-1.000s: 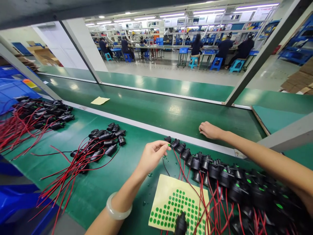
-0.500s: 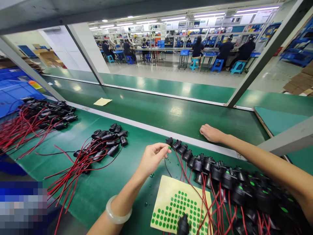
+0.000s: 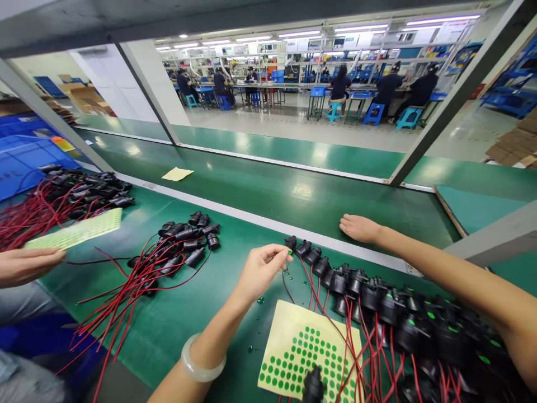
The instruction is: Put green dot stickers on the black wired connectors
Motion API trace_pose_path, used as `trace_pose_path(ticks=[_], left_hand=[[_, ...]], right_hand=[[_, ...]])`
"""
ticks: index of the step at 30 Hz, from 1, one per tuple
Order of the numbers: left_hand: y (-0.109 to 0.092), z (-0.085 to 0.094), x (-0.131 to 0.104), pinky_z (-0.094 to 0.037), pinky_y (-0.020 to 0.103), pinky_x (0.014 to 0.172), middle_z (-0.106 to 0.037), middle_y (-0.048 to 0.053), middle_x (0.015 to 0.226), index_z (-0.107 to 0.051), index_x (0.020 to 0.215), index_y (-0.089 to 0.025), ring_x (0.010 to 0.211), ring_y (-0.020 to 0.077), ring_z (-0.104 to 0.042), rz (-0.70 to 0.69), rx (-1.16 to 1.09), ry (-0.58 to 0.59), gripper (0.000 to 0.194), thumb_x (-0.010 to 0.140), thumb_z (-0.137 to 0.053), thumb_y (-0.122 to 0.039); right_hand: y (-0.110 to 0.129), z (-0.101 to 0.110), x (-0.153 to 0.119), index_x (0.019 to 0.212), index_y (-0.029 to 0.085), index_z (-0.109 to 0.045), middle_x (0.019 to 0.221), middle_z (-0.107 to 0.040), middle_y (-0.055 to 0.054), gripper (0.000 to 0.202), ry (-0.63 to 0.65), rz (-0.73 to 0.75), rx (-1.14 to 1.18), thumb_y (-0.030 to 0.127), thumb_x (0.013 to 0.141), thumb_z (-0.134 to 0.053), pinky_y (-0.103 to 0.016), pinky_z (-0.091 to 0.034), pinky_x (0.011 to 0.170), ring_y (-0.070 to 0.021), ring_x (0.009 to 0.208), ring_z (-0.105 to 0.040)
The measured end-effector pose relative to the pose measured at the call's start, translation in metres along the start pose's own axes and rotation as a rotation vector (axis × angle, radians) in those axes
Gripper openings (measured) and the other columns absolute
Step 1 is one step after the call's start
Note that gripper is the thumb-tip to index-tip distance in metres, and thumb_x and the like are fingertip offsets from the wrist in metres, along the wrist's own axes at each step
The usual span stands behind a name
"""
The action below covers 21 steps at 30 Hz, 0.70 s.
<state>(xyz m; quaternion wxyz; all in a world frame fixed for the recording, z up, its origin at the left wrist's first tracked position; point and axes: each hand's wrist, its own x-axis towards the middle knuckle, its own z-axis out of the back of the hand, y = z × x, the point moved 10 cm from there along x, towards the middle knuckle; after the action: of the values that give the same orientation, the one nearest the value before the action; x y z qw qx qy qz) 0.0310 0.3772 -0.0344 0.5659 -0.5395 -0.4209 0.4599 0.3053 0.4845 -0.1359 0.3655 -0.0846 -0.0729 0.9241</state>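
Observation:
My left hand (image 3: 265, 270), with a pale bangle (image 3: 203, 358) on the wrist, pinches a small green round sticker (image 3: 290, 252) between thumb and forefinger. Just beyond the fingertips starts a row of black cylindrical parts with red wires (image 3: 321, 265); several nearer ones carry green dots. Below the left hand lies a cream sheet of green dot stickers (image 3: 285, 322), with a black part (image 3: 313, 384) and red wires over it. My right hand (image 3: 359, 228) rests on the green belt (image 3: 272, 196) behind the row, fingers curled in, with nothing seen in them.
At left, a co-worker's hand (image 3: 29, 266) holds a sheet of green stickers (image 3: 79, 230). Piles of wired black parts (image 3: 180, 243) lie on the green table (image 3: 201, 313). A blue bin (image 3: 20, 162), a paper scrap (image 3: 178, 174) and slanting metal posts (image 3: 453, 95) stand around.
A co-worker's hand with a sticker sheet has come into view at the left. My right hand has shifted slightly left; my left hand stays almost still, pinching the sticker.

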Motion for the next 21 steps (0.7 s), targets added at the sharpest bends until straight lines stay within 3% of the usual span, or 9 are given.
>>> trace_pose_path(ticks=[11,21], left_hand=[[0.000,0.005,-0.003,-0.053,0.028,0.061,-0.076,0.008,0.074,-0.072,0.078,-0.015,0.060,0.0153,-0.061,-0.012,0.001,-0.012,0.024,0.077,-0.067,-0.038],[0.000,0.008,-0.006,-0.052,0.028,0.063,-0.076,0.008,0.075,-0.071,0.079,-0.014,0.061,0.0152,-0.062,-0.001,0.010,-0.020,0.025,0.077,-0.067,-0.039]], right_hand=[[-0.009,0.013,-0.016,0.115,0.016,-0.061,0.115,-0.063,-0.007,0.027,-0.047,-0.065,0.056,0.036,0.096,-0.059,-0.040,-0.055,0.085,-0.0191,0.098,-0.064],[-0.011,-0.002,-0.009,0.115,0.016,-0.062,0.114,-0.064,-0.008,0.024,-0.010,-0.132,0.085,0.032,0.098,-0.056,-0.038,-0.055,0.084,-0.0180,0.097,-0.064]])
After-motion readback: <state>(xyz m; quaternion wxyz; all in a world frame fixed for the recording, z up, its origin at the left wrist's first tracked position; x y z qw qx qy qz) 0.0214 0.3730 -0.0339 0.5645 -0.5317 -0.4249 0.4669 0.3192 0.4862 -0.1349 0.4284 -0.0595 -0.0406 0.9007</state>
